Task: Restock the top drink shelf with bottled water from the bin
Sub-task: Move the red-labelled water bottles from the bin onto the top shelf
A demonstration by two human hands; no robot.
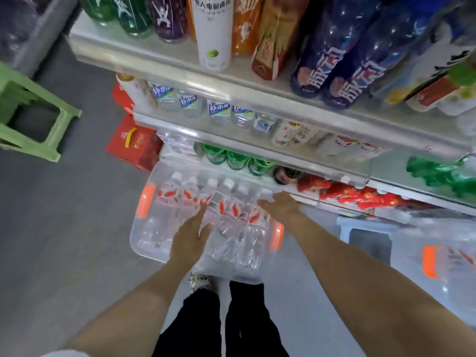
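Over the floor bin (144, 243) where the water bottles (231, 210) lay packed, the left hand (190, 238) spread wide, likely to seize one (the right hand (282, 206) hid its grip, which could not be told).

Single head-worn view, steeply downward, close over bin (144, 243) beside shelves (159, 63).

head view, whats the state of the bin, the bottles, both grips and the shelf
bin: open top, packed with bottles
water bottles: capped, lying on their sides
left grip: open, fingers straight over the bottles
right grip: at the bottles' cap ends, hold unclear
upper shelf: stocked, drinks upright
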